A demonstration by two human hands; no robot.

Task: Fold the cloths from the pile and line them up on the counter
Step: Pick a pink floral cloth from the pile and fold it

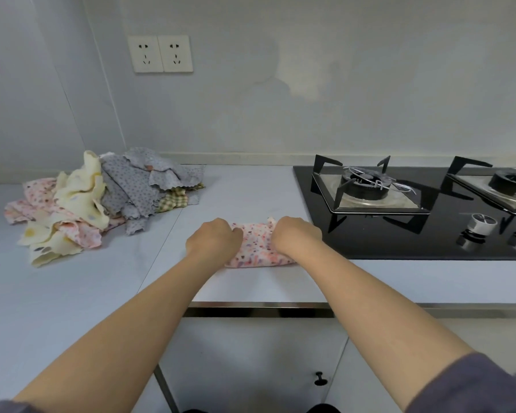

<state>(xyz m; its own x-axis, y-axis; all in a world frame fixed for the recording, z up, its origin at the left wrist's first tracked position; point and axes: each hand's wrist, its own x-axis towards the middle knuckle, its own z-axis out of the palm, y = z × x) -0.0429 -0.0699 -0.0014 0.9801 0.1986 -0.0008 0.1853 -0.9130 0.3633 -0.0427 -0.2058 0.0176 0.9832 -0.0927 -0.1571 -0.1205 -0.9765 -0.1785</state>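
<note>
A pink flowered cloth (258, 245) lies folded into a narrow strip on the white counter (251, 284), just left of the hob. My left hand (213, 238) grips its left end with curled fingers, and my right hand (295, 235) grips its right end the same way. My fingertips are hidden under the knuckles. At the back left sits the pile of unfolded cloths (102, 201): grey dotted ones on top, pale yellow and pink flowered ones in front, a green checked one at the right.
A black glass gas hob (414, 234) with two burners and knobs fills the counter's right side. The counter's front edge (259, 305) runs close below the cloth. Two wall sockets (160, 53) hang above the pile. A cabinet door knob (320, 378) shows below.
</note>
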